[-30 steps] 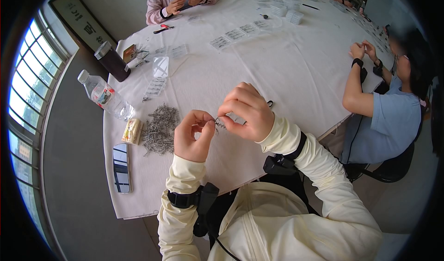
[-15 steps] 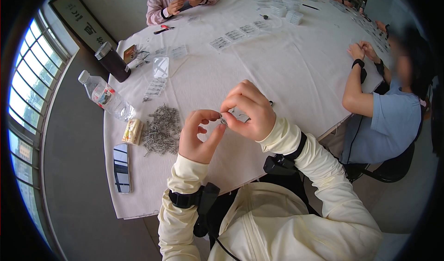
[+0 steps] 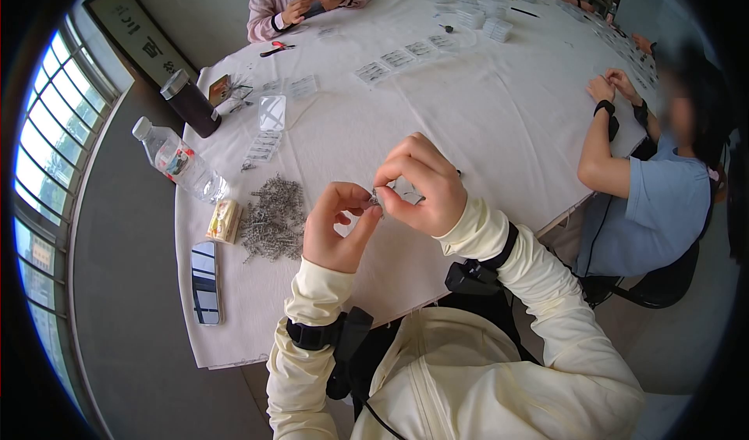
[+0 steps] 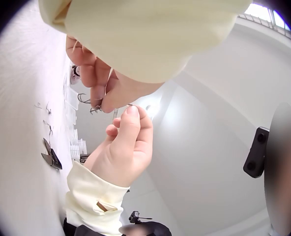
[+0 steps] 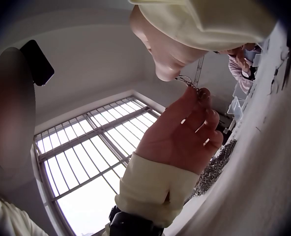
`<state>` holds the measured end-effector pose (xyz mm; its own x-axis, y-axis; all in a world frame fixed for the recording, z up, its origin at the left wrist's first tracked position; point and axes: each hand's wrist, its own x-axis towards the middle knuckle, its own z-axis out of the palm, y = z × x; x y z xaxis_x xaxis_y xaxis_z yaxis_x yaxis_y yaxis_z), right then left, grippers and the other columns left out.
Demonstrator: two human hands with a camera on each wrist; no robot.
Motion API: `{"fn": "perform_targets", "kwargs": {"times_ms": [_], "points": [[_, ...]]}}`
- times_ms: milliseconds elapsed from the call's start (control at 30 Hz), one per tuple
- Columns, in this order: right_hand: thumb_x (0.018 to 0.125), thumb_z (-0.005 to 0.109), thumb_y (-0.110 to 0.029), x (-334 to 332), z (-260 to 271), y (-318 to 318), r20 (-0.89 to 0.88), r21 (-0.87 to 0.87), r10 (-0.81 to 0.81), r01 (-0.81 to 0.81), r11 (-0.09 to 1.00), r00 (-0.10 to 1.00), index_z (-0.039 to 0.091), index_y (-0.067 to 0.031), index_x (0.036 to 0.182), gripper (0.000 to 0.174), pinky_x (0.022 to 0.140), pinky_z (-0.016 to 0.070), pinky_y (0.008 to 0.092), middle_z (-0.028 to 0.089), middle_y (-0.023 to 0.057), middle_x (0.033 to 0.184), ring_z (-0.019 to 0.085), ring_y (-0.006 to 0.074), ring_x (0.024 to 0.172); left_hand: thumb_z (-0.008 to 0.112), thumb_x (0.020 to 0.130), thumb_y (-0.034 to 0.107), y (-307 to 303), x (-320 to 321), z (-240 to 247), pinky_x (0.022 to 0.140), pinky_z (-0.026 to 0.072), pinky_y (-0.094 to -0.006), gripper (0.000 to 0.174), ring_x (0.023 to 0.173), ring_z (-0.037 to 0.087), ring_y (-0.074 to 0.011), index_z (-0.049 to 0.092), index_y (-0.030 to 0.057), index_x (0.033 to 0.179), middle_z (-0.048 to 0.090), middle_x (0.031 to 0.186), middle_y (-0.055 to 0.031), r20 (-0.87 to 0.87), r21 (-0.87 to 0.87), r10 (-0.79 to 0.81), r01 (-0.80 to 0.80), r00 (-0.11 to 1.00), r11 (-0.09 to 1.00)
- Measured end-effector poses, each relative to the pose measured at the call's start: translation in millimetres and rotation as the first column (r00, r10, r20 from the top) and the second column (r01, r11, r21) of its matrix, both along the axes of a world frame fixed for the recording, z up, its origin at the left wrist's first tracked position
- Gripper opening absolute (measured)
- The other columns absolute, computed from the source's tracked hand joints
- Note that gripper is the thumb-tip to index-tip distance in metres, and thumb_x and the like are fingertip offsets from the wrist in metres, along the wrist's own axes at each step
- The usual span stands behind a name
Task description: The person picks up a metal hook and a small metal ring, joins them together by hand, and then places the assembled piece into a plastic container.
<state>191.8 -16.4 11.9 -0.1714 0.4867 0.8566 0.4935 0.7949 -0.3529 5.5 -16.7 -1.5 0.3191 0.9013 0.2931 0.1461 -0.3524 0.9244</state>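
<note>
Both hands meet above the near part of the table. My left hand [image 3: 331,225] pinches a small metal wire piece [image 3: 375,199] between thumb and index finger. In the left wrist view this piece [image 4: 94,110] shows thin curved, hook-like ends. My right hand [image 3: 425,186] is at the other side of it, thumb and forefinger pinching a thin wire end; the right wrist view shows the thin wire [image 5: 186,80] running between both hands' fingertips. Left of the left hand lies a heap of small coiled metal pieces [image 3: 271,218].
A phone [image 3: 206,284], tissue pack [image 3: 224,221], water bottle [image 3: 183,163] and dark flask [image 3: 189,103] line the left edge. Clear trays [image 3: 264,145] and red-handled pliers [image 3: 276,49] lie farther back. People sit across and at right.
My hands have shifted slightly right and come closer together. The left thumb and index finger have moved up to the wire piece by the right fingertips. The heap stays put.
</note>
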Motion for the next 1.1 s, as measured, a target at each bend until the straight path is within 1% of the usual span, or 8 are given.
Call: {"fn": "perform_targets", "kwargs": {"times_ms": [267, 300, 400, 467, 567, 633, 900, 1100], "points": [[0.07, 0.069, 0.002, 5, 1, 1, 0.003, 0.0, -0.02, 0.02, 1.0, 1.0, 0.061, -0.0084, 0.083, 0.019, 0.074, 0.0434, 0.035, 0.054, 0.002, 0.084, 0.054, 0.022, 0.078, 0.07, 0.086, 0.014, -3, -1, 9, 0.072, 0.0442, -0.0269, 0.016, 0.077, 0.06, -0.0115, 0.066, 0.0045, 0.098, 0.068, 0.084, -0.0007, -0.093, 0.061, 0.054, -0.049, 0.994, 0.997], [0.071, 0.067, 0.004, 5, 3, 1, 0.018, 0.011, -0.033, 0.033, 0.999, 0.999, 0.06, -0.0066, 0.083, 0.018, 0.07, 0.0444, 0.034, 0.055, 0.0039, 0.085, 0.054, 0.0223, 0.077, 0.07, 0.086, 0.014, -2, -2, 8, 0.072, 0.0442, -0.0269, 0.016, 0.077, 0.06, -0.0115, 0.066, 0.0045, 0.098, 0.068, 0.084, -0.0007, -0.093, 0.061, 0.055, -0.049, 0.994, 0.997], [0.072, 0.065, 0.006, 5, 3, 1, 0.036, 0.012, -0.045, 0.045, 0.999, 0.998, 0.059, -0.0048, 0.083, 0.017, 0.068, 0.0451, 0.0332, 0.055, 0.0058, 0.085, 0.054, 0.0228, 0.077, 0.071, 0.087, 0.014, 0, -5, 5, 0.071, 0.0434, -0.0257, 0.015, 0.075, 0.058, -0.0103, 0.067, 0.0049, 0.098, 0.067, 0.083, 0.0001, -0.063, 0.06, 0.063, -0.059, 0.996, 0.996], [0.072, 0.065, 0.006, 5, 1, 2, 0.038, 0.002, -0.045, 0.045, 0.999, 0.998, 0.059, -0.0048, 0.083, 0.017, 0.069, 0.0448, 0.0335, 0.054, 0.0057, 0.084, 0.054, 0.0231, 0.077, 0.07, 0.088, 0.014, 0, -5, 4, 0.07, 0.0423, -0.0239, 0.014, 0.075, 0.056, -0.0079, 0.067, 0.0045, 0.098, 0.066, 0.083, 0.0013, 0.039, -0.004, 0.063, -0.063, 0.997, 0.998], [0.07, 0.066, 0.005, 3, -1, 2, 0.132, 0.019, -0.06, 0.058, 0.998, 0.989, 0.059, -0.0054, 0.082, 0.017, 0.07, 0.0435, 0.0343, 0.054, 0.0054, 0.084, 0.053, 0.0233, 0.077, 0.069, 0.089, 0.012, 5, -6, -4, 0.069, 0.0412, -0.0223, 0.013, 0.075, 0.056, -0.0058, 0.067, 0.0038, 0.098, 0.066, 0.084, 0.0018, 0.159, -0.034, 0.041, -0.036, 0.986, 0.999], [0.069, 0.067, 0.005, 1, -2, 2, 0.174, 0.02, -0.047, 0.045, 0.999, 0.984, 0.058, -0.0057, 0.082, 0.019, 0.072, 0.0424, 0.035, 0.054, 0.0049, 0.084, 0.053, 0.0236, 0.077, 0.069, 0.089, 0.012, 5, -5, -5, 0.069, 0.0409, -0.0219, 0.012, 0.076, 0.055, -0.0053, 0.067, 0.0035, 0.098, 0.067, 0.084, 0.0019, 0.171, -0.036, 0.048, -0.042, 0.984, 0.998], [0.07, 0.07, 0.001, 4, -3, 4, 0.15, 0.019, -0.082, 0.08, 0.997, 0.985, 0.058, -0.0094, 0.086, 0.023, 0.073, 0.0407, 0.0343, 0.052, 0.0018, 0.086, 0.053, 0.0214, 0.081, 0.07, 0.089, 0.012, 6, -7, -6, 0.07, 0.04, -0.0211, 0.013, 0.077, 0.055, -0.0046, 0.067, 0.0034, 0.099, 0.067, 0.087, 0.0021, 0.21, -0.079, 0.04, -0.024, 0.977, 0.997], [0.072, 0.069, 0.001, 5, -2, 5, 0.086, 0.033, -0.154, 0.151, 0.988, 0.984, 0.059, -0.0092, 0.087, 0.021, 0.074, 0.0407, 0.0347, 0.053, 0.0027, 0.086, 0.053, 0.0228, 0.081, 0.069, 0.09, 0.013, 3, -7, -1, 0.07, 0.0408, -0.0219, 0.016, 0.077, 0.057, -0.005, 0.071, 0.0046, 0.103, 0.07, 0.089, 0.0012, 0.147, -0.07, 0.01, 0.001, 0.989, 0.998]]}}
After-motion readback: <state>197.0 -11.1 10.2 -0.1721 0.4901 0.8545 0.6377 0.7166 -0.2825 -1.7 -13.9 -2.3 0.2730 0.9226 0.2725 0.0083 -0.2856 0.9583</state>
